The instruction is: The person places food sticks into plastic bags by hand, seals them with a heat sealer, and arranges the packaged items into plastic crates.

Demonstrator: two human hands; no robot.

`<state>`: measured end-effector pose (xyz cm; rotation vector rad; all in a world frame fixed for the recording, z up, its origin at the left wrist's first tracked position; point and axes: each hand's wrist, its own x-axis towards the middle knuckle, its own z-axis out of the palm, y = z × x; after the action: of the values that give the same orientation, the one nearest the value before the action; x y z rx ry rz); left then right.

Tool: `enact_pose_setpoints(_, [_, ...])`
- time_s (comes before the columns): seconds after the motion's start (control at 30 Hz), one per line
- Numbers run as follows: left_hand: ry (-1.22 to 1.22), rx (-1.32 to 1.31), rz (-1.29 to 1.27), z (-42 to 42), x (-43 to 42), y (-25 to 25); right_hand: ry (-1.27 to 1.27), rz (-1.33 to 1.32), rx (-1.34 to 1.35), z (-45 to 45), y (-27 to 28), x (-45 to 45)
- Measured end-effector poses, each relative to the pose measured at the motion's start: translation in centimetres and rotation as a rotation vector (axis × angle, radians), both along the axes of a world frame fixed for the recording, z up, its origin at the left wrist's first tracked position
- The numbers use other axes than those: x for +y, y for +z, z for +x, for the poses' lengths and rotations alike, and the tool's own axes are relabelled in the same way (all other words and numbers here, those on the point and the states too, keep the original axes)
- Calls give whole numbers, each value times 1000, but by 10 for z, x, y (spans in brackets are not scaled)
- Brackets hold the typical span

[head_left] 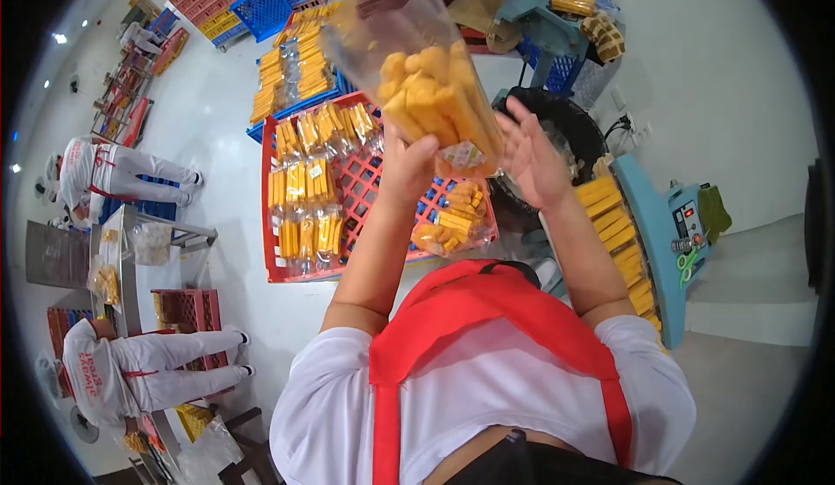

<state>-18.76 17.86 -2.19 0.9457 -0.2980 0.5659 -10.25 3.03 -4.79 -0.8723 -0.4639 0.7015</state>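
A clear plastic bag [428, 93] of thick yellow-orange sticks, seemingly bread, is held up in front of me. Its upper part is unfilled, and a label shows near its lower end. My left hand [409, 165] grips the bag's lower left side, with the thumb across the front. Beside the lower right edge is my right hand [537, 156], its fingers spread; whether it touches the bag I cannot tell. Below the bag stands a red crate [271, 246] with several filled packs [300, 180] on the left and looser-looking packs [452, 217] on the right.
A teal machine [661, 267] with yellow sticks [616, 233] along it stands at right, green scissors [689, 264] on it. Behind my right hand is a black-lined bin [584, 133]. Blue crates [306, 100] hold more packs. Two co-workers [130, 172] [156, 367] stand at left.
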Motion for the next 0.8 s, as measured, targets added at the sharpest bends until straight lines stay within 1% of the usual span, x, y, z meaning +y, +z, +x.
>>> enact_pose_setpoints(0.03, [-36, -32, -4, -2, 2, 2, -6, -43, 298, 5, -17, 1])
enact_pose_setpoints(0.07, [-50, -20, 88, -1, 11, -11, 138, -1, 501, 6, -31, 3])
enact_pose_setpoints(0.1, [-51, -22, 89, 1, 10, -10, 137, -1, 499, -2, -23, 3])
enact_pose_setpoints(0.17, [32, 117, 181, 4, 9, -10, 444, 206, 597, -24, 4, 2])
enact_pose_setpoints(0.2, [5, 121, 127, 4, 7, -13, 466, 269, 547, -23, 8, 1])
enact_pose_setpoints(0.23, [-2, 132, 129, 3, 8, -12, 459, 275, 557, -19, 4, 2])
enact_pose_setpoints(0.3, [10, 89, 172, 7, 8, -6, 488, 193, 381, -8, 1, 4])
enact_pose_setpoints(0.33, [-43, 93, 135, 8, 9, -7, 490, 192, 372, -9, 3, 4])
enact_pose_setpoints(0.37, [-39, 86, 136, 9, 9, -6, 426, 176, 348, -15, 6, 4])
enact_pose_setpoints(0.4, [-91, 129, 74, 9, 8, -6, 362, 159, 330, -20, 8, 4])
enact_pose_setpoints(0.43, [-143, 177, 10, 8, 7, -6, 365, 159, 333, -17, 3, 5])
enact_pose_setpoints(0.5, [-159, 189, 52, 13, 9, -13, 452, 205, 344, -10, -9, 5])
enact_pose_setpoints(0.57, [-139, 232, 119, 21, 10, -14, 423, 205, 387, -12, -10, 7])
enact_pose_setpoints(0.6, [-140, 228, 119, 23, 10, -14, 395, 206, 426, -12, -10, 7])
enact_pose_setpoints(0.8, [-142, 255, 110, 23, 3, -10, 394, 224, 433, -11, -13, 4])
